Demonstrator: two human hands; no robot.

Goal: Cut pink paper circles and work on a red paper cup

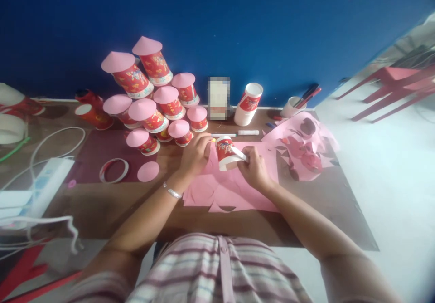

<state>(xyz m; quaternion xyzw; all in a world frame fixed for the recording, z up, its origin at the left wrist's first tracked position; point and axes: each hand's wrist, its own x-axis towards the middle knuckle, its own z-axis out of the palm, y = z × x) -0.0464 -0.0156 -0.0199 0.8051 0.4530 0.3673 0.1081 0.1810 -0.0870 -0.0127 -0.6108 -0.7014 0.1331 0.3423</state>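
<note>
My left hand (196, 154) and my right hand (253, 169) both grip a red printed paper cup (225, 152) lying on its side over a pink paper sheet (231, 187) on the brown table (102, 207). My right fingers are closed at the cup's white rim. A silver bracelet (172, 192) circles my left wrist. A pile of several red cups capped with pink paper cones (149, 96) stands just left of my left hand.
A loose pink paper disc (148, 171) and a tape ring (113, 170) lie left of my hands. White markers (234, 134), a stack of cups (248, 104), a pen holder (292, 106) and pink scraps (302, 146) sit behind and right. A power strip with cables (44, 185) lies far left.
</note>
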